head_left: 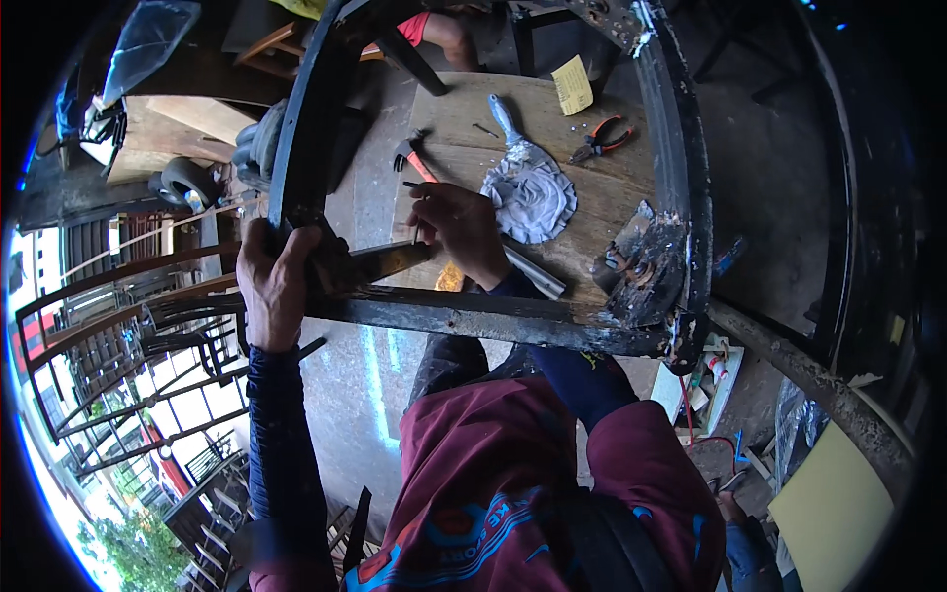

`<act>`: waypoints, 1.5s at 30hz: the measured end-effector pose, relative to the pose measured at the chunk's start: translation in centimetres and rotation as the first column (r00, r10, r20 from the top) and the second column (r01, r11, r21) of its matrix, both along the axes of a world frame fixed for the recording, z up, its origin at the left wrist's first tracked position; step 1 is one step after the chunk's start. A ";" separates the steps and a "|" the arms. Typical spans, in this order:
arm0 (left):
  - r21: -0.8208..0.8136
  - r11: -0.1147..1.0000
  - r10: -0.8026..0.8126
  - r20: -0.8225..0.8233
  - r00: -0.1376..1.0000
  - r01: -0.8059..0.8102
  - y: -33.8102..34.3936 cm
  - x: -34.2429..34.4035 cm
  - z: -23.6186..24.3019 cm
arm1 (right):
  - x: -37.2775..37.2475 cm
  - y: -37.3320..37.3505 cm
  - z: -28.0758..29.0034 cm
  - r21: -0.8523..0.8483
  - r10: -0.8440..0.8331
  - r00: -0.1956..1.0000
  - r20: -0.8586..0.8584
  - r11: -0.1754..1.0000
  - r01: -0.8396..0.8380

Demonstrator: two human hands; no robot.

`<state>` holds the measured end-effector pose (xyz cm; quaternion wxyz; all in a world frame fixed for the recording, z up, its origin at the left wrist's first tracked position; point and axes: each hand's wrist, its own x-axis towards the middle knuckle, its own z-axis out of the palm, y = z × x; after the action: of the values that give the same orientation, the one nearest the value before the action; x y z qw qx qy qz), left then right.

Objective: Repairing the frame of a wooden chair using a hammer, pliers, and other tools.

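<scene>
Gripping black frame [473,314] near corner with left hand [273,286]; pinching thin dark piece [410,185] in right hand [462,232], above bench [452,111].

We see a maroon shirt [473,434] on the wearer, loose and creased over the front, with bright blue stripes [513,513], pale lettering and a red-and-blue angular emblem [464,528] low in our view. A dark band [631,543] lies beside the print. We find the maroon right sleeve [651,454] wide, over a close-fitting navy undersleeve [582,385] with small yellow marks. The left forearm sleeve [281,434] is dark navy, wrinkled into folds. We note dark trousers [446,367]; the left hand [276,286] and right hand [459,227] are bare.
</scene>
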<state>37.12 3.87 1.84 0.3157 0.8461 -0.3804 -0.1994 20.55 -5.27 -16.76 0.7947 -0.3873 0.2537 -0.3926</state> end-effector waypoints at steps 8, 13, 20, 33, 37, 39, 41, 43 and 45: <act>-0.014 0.999 0.038 -0.072 0.997 -0.039 0.1 0.0 -0.3 | -8.5 -1.6 -11.0 0.204 -0.222 0.894 -0.390 0.926 0.319; -0.067 0.997 0.029 -0.072 0.997 -0.033 0.4 0.1 -0.5 | -9.4 -0.3 -10.3 0.287 -0.194 0.972 -0.131 0.931 0.225; -0.047 0.999 -0.016 -0.103 0.995 0.011 0.6 -0.2 0.0 | -4.8 -1.2 -1.7 0.132 -0.140 0.982 0.127 0.984 0.123; -0.018 0.999 0.044 -0.060 0.997 -0.045 0.3 0.0 -0.3 | 2.7 0.3 4.1 -0.208 -0.002 0.948 0.319 0.975 0.073; 0.003 0.999 0.051 -0.055 0.997 -0.051 0.4 0.0 -0.3 | 3.0 0.8 4.4 -0.024 -0.147 0.879 0.454 0.984 0.177; -0.009 0.999 0.050 -0.050 0.998 -0.051 0.5 -0.1 -0.2 | 3.3 1.0 5.0 -0.059 -0.075 0.889 0.452 0.992 0.113; -0.013 0.999 0.051 -0.049 0.998 -0.051 0.5 -0.2 -0.1 | 3.4 1.1 5.5 -0.055 -0.010 0.899 0.439 0.998 0.038; 0.010 0.999 0.033 -0.013 0.999 -0.033 0.4 -0.1 0.0 | 3.4 0.9 5.8 -0.111 -0.012 0.902 0.431 0.992 0.067; 0.013 1.000 0.013 0.037 0.999 -0.014 0.4 0.1 0.1 | 3.6 0.5 5.8 -0.160 0.010 0.905 0.424 0.985 0.064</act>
<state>37.18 4.23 1.90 0.3043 0.8543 -0.3789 -0.1843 24.11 -4.79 -10.95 0.7894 -0.3556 0.0460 -0.4983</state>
